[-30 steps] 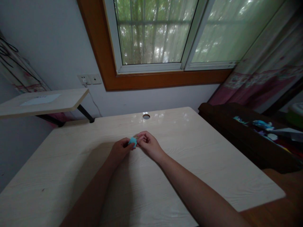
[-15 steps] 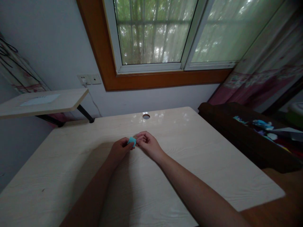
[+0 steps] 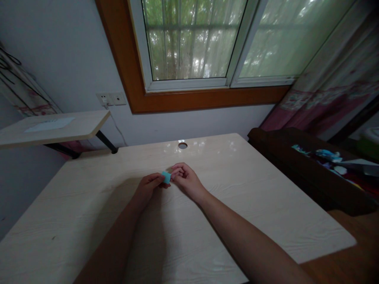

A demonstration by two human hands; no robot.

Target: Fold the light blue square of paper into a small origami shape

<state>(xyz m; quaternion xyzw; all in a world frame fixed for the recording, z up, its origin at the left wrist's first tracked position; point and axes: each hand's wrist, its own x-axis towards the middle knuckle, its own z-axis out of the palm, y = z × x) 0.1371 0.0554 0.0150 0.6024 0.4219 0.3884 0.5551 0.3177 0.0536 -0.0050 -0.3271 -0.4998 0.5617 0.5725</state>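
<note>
A small turquoise square of what looks like folded paper [image 3: 166,177] is between my two hands, just over the pale wooden desk [image 3: 237,205]. My left hand [image 3: 151,185] pinches its left side between thumb and fingers. On the other side, the thumb and forefinger of my right hand [image 3: 186,179] are closed at its right edge, with the other fingers curled. Part of the square is hidden behind the left fingertips.
A raised shelf [image 3: 85,128] with a paper sheet on it stands at the desk's back left. Near the back edge is a round cable hole [image 3: 182,145]. Right of the desk stands a dark wooden piece of furniture [image 3: 284,165] with assorted items on it.
My left thumb has drawn back from over the turquoise square, so more of its face shows and it lies at a slightly different angle. The right hand has hardly moved.
</note>
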